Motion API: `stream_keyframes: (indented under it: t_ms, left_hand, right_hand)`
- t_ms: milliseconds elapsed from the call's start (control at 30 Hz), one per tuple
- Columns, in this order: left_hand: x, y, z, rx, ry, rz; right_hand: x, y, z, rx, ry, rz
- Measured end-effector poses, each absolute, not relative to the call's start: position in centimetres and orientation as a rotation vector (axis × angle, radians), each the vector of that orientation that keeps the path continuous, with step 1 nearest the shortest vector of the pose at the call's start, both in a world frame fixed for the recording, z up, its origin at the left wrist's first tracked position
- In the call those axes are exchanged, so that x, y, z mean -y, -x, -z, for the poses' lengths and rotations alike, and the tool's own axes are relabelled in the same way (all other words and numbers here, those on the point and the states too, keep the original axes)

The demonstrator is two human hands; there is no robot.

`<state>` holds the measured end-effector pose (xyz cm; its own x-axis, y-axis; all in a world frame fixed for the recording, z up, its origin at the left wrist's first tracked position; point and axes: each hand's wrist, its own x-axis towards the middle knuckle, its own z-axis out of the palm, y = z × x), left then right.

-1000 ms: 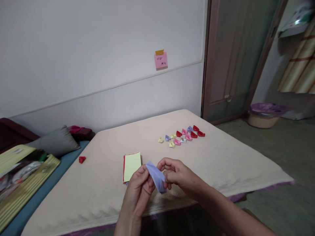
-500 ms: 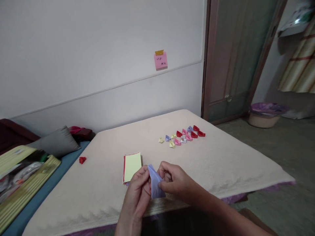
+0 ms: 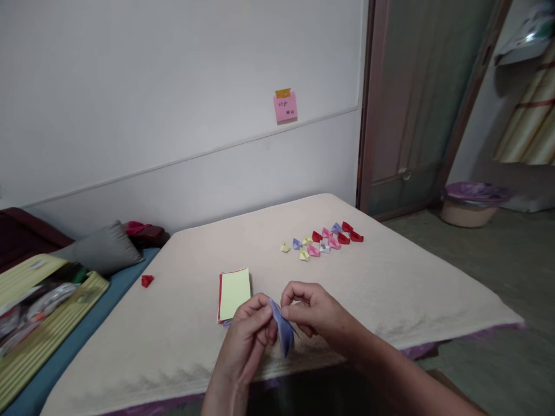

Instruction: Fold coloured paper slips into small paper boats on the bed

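Observation:
Between my hands, above the table's near edge, is a folded piece of lavender paper [image 3: 284, 332], turned nearly edge-on with its layers slightly parted at the bottom. My left hand [image 3: 249, 332] pinches its upper left side between thumb and fingers. On the other side, my right hand [image 3: 314, 312] is closed with thumb and index finger at the paper's upper edge; its other fingers curl in. Just beyond my left hand lies a stack of coloured paper [image 3: 235, 294], pale yellow on top with red showing at the side.
Several small folded paper boats [image 3: 333, 242] in red, pink, yellow and lavender stand in rows on the cream-covered table [image 3: 182, 346]. A red folded piece [image 3: 147, 281] lies at the left. A grey pillow [image 3: 104, 251] and yellow case [image 3: 56, 323] are beyond the left edge.
The lavender paper has turned from showing a broad face to nearly edge-on, and its layers have parted. My right thumb has moved up along it.

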<state>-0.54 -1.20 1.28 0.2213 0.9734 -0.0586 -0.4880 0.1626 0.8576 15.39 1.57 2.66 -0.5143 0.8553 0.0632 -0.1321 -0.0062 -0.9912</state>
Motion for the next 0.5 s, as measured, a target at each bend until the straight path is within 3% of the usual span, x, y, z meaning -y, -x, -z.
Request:
stream_keyframes:
  t_ms: [500]
  left_hand:
    - [1.3,0.3,-1.2,-0.863,-0.946,-1.114]
  right_hand:
    - [-2.7,-16.0,-1.7,1.32,0.767,-1.935]
